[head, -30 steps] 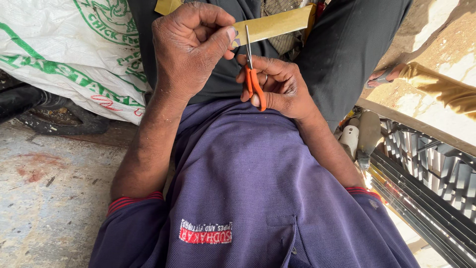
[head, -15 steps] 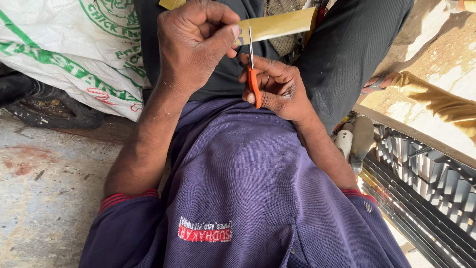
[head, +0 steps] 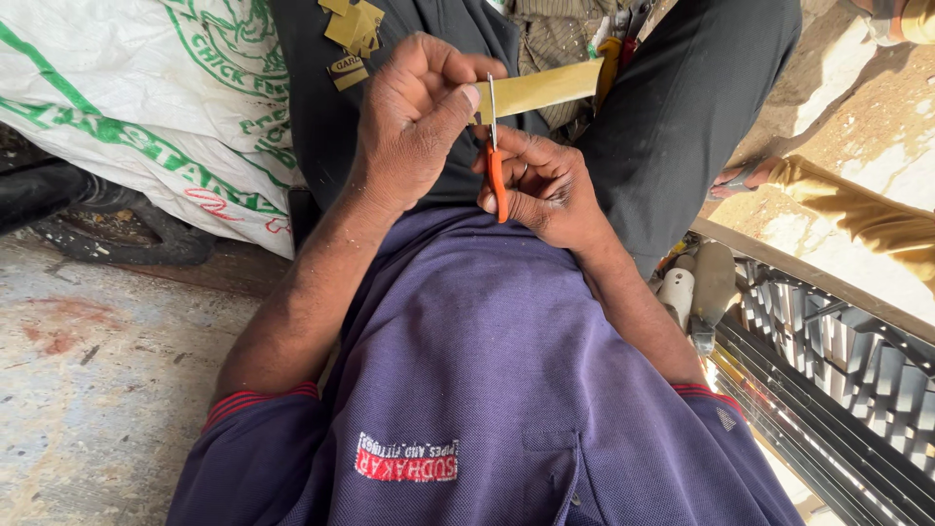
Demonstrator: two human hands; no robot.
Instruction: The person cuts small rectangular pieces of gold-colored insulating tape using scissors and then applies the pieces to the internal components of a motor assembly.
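Note:
My left hand (head: 414, 122) pinches the near end of a long yellow strip (head: 545, 88) that runs off to the right over my lap. My right hand (head: 545, 185) grips a pair of orange-handled scissors (head: 495, 161), fingers through the loops. The thin blades stand upright and meet the strip just beside my left thumb. Several small yellow cut pieces (head: 353, 29) lie on my dark trousers (head: 682, 117) above my left hand.
A white woven sack (head: 146, 107) with green print lies at the left, above a stained concrete floor (head: 88, 390). A dark metal grille (head: 838, 370) runs along the right. Another person's limb in a yellow sleeve (head: 857, 209) shows at far right.
My hands hold the same grip on strip and scissors. The view has shifted slightly, so both hands sit lower and the cut pieces have come into sight.

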